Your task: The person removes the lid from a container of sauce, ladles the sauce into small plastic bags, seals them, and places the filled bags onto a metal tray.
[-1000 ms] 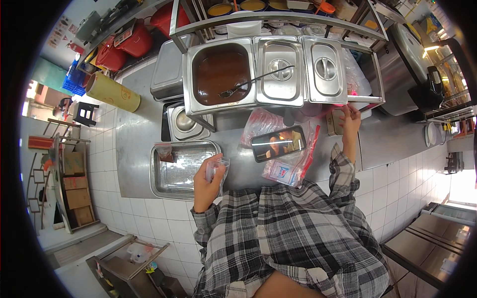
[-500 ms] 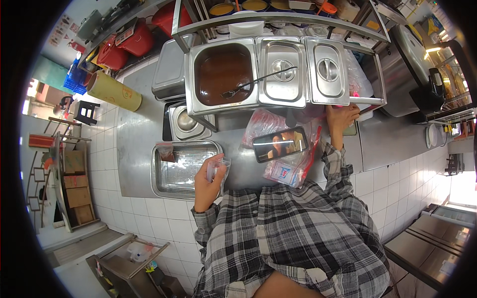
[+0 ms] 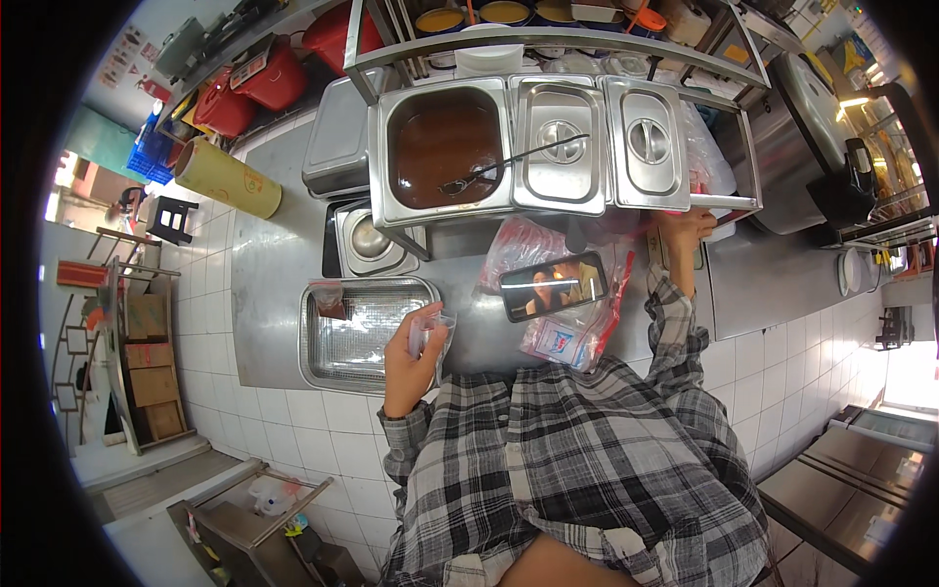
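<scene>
While left hand (image 3: 411,357) grips the small clear bag (image 3: 431,336) at the counter edge:

Left fingers: curled round the bag, thumb pressed on its near side — pinching it upright, mouth toward the pans.
Bag position: just right of the shallow steel tray (image 3: 323,367), over the steel counter (image 3: 269,284), well short of the sauce.
Right hand (image 3: 687,228): stretched out to the far right, under the rack rail by the lidded pan (image 3: 648,143); fingers hidden by the rail — cannot tell whether spread or closed on anything.
Sauce pan (image 3: 440,147): open, full of brown sauce, ladle (image 3: 509,166) lying in it with handle across the next lid.
Phone (image 3: 554,286): flat on a heap of plastic bags (image 3: 577,333), between the two arms.
Doing it well, as judged: keep the pinch low on the bag so the mouth stays free; hold it upright and clear of the tray rim; avoid dragging the sleeve over the phone when pulling the right arm in.
Risk: thin plastic, likely slippery — firm grip, no squeezing shut.
</scene>
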Demonstrator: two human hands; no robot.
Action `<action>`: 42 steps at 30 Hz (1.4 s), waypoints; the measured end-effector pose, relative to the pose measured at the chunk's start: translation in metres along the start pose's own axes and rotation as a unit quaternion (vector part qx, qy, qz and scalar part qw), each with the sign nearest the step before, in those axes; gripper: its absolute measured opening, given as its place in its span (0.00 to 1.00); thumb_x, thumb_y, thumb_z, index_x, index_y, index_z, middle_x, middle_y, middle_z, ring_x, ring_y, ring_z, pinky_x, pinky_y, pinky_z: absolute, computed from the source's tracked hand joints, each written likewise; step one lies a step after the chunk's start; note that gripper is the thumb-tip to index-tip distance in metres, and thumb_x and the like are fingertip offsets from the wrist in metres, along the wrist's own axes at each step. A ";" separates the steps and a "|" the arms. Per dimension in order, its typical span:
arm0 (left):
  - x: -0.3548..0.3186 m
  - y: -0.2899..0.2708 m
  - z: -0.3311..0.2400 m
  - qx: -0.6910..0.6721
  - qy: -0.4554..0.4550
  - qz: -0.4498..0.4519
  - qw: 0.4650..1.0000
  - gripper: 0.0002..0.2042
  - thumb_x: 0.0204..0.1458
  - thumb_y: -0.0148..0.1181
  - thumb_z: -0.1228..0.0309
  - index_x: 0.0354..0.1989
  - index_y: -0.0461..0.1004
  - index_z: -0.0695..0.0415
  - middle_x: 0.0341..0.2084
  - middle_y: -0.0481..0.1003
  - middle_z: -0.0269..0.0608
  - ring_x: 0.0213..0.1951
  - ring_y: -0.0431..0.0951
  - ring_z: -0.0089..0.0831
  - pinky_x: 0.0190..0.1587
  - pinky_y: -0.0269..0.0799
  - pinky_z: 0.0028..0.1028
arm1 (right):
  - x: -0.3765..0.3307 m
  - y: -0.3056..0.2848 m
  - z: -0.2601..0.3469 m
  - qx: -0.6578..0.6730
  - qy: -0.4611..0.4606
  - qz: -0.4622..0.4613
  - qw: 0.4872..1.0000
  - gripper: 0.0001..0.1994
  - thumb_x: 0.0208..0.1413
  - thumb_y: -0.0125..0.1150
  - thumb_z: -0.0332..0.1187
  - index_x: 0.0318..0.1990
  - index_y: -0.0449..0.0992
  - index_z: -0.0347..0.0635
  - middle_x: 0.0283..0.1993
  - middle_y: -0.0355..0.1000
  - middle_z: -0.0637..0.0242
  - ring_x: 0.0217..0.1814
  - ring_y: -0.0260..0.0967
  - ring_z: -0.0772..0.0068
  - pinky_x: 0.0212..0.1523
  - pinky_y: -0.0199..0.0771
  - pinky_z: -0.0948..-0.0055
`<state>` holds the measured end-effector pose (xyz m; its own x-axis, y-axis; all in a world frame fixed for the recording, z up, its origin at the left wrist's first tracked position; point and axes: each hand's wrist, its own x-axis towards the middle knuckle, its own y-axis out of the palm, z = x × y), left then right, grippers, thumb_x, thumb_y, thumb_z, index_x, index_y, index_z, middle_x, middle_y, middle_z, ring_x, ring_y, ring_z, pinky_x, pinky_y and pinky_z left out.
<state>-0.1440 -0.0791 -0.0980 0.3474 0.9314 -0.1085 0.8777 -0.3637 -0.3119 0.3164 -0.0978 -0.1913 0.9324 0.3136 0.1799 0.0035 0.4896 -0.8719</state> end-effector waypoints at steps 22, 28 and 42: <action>0.005 0.007 -0.003 -0.005 -0.004 0.024 1.000 0.16 0.55 0.59 0.68 0.51 0.73 0.58 0.30 0.72 0.33 0.31 0.70 0.18 0.34 0.67 0.19 | -0.061 -0.098 -0.010 0.628 0.121 0.402 0.655 0.46 0.42 0.72 0.29 0.67 0.47 0.47 0.35 0.64 0.72 0.27 0.57 0.82 0.30 0.61 0.77; 0.002 0.005 -0.001 -0.004 0.002 0.010 1.000 0.16 0.55 0.59 0.67 0.51 0.73 0.58 0.31 0.73 0.33 0.30 0.69 0.16 0.30 0.64 0.17 | -0.035 -0.024 0.008 0.452 0.058 0.059 0.888 0.51 0.34 0.77 0.34 0.63 0.45 0.36 0.48 0.61 0.57 0.45 0.64 0.61 0.43 0.68 0.66; -0.004 0.002 -0.001 -0.002 -0.011 -0.014 1.000 0.16 0.55 0.60 0.66 0.51 0.73 0.56 0.30 0.72 0.30 0.24 0.65 0.13 0.26 0.61 0.16 | -0.016 0.026 -0.022 0.171 -0.090 -0.068 0.979 0.48 0.38 0.70 0.43 0.64 0.48 0.33 0.58 0.50 0.40 0.61 0.46 0.39 0.60 0.52 0.47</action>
<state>-0.1432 -0.0830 -0.0968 0.3151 0.9414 -0.1204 0.8887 -0.3372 -0.3105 0.3102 -0.1079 -0.2273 0.8527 0.3500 0.3878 -0.0271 0.7709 -0.6364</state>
